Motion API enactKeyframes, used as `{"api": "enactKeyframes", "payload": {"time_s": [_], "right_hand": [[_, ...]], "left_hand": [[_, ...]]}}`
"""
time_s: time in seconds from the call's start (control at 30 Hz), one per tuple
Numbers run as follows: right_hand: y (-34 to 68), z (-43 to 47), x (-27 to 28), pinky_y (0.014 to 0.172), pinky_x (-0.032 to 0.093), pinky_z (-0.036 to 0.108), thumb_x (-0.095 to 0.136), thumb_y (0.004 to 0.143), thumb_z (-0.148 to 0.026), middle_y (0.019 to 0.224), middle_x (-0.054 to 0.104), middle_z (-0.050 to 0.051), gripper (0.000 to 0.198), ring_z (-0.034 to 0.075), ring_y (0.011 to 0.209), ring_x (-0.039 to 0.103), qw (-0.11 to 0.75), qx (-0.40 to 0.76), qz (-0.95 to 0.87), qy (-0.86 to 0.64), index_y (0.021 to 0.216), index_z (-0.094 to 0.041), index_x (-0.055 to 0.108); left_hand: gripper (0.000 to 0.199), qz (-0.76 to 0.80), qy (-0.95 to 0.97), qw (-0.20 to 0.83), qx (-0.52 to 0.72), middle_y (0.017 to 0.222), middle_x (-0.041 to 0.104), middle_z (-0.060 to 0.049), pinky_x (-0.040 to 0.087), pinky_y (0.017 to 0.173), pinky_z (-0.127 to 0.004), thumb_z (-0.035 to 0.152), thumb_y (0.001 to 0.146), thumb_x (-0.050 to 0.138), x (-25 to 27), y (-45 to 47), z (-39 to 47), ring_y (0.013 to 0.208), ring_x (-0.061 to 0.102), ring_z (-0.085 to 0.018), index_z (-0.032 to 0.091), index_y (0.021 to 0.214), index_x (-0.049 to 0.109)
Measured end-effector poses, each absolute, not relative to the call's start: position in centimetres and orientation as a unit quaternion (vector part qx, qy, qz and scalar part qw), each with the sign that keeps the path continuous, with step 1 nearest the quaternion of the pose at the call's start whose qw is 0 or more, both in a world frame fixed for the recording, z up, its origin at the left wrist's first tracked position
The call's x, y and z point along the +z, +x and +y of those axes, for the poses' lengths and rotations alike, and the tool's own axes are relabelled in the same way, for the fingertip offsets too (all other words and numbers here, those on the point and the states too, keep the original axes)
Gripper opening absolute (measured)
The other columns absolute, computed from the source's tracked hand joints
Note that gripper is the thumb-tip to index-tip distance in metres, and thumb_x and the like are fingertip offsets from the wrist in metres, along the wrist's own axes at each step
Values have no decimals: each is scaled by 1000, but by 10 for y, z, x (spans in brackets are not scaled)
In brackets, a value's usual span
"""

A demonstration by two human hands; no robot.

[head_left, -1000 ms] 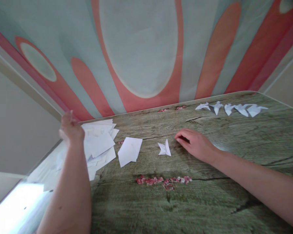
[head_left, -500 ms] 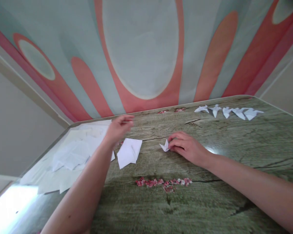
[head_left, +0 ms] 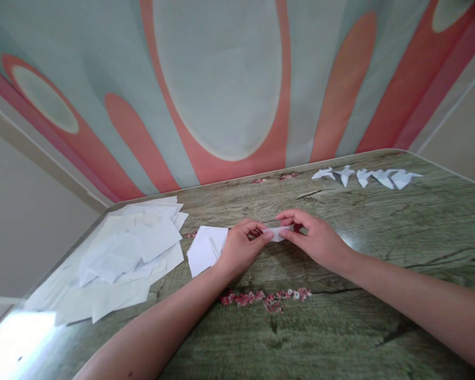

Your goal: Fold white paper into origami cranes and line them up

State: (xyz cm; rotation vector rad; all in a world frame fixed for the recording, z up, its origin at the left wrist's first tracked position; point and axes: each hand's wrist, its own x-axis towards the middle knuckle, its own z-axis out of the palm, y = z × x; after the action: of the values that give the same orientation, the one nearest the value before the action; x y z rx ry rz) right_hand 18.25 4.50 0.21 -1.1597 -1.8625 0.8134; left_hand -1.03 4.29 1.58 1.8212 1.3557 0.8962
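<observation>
A small folded piece of white paper (head_left: 276, 234) is held between my two hands, low over the middle of the table. My left hand (head_left: 245, 244) pinches its left end between thumb and fingers. At the right end, my right hand (head_left: 311, 236) grips it with the thumb and fingers, the index finger arched above. Its exact folds are partly covered by the fingertips. Just left of my left hand lies a small stack of white paper (head_left: 203, 248), partly hidden by the wrist.
A broad, loose pile of white paper sheets (head_left: 119, 264) covers the table's left side. Several folded paper birds (head_left: 363, 178) stand in a row at the back right. The wood-patterned table (head_left: 340, 327) meets a patterned wall (head_left: 221, 95) behind.
My left hand has come down and right from above the paper stack to take the folded paper's left end. The paper, earlier pointed upward in my right hand, is now stretched flatter between both.
</observation>
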Motion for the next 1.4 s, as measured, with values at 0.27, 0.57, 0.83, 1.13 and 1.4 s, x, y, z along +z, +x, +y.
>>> {"api": "enactKeyframes", "payload": {"time_s": [0.27,0.57,0.83,1.13,1.4], "right_hand": [[183,42,9,72,46,28,56,86,-25,81,64,-1,7,16,76,58,410,304,-752,-416,86,-24,63],[180,38,8,71,47,28,62,82,-28,82,67,-1,7,17,78,61,382,337,-738,-442,87,-23,64],[180,38,11,71,46,27,62,79,-24,86,67,0,12,16,79,61,374,358,-732,-442,91,-22,63],[180,39,8,73,46,28,62,79,-23,88,67,-1,13,16,80,61,376,324,-743,-449,92,-24,63],[179,39,3,75,45,29,67,77,-28,91,66,0,15,18,85,61,384,276,-756,-452,91,-24,63]], "left_hand": [[15,508,674,379,379,76,62,-1,42,59,-22,31,80,64,4,-9,36,63,54,-11,16,85,63],[14,444,687,379,433,79,59,0,44,63,-20,20,81,63,10,-2,27,68,56,-10,19,94,58],[13,464,709,355,395,89,67,-4,49,71,-25,20,80,63,9,-6,28,76,61,-14,19,92,69],[17,511,681,348,392,87,72,-5,52,71,-27,26,78,68,8,-6,31,76,65,-16,18,93,70],[14,515,706,286,393,84,73,-2,52,71,-26,20,77,68,9,-7,30,74,66,-15,20,91,71]]}}
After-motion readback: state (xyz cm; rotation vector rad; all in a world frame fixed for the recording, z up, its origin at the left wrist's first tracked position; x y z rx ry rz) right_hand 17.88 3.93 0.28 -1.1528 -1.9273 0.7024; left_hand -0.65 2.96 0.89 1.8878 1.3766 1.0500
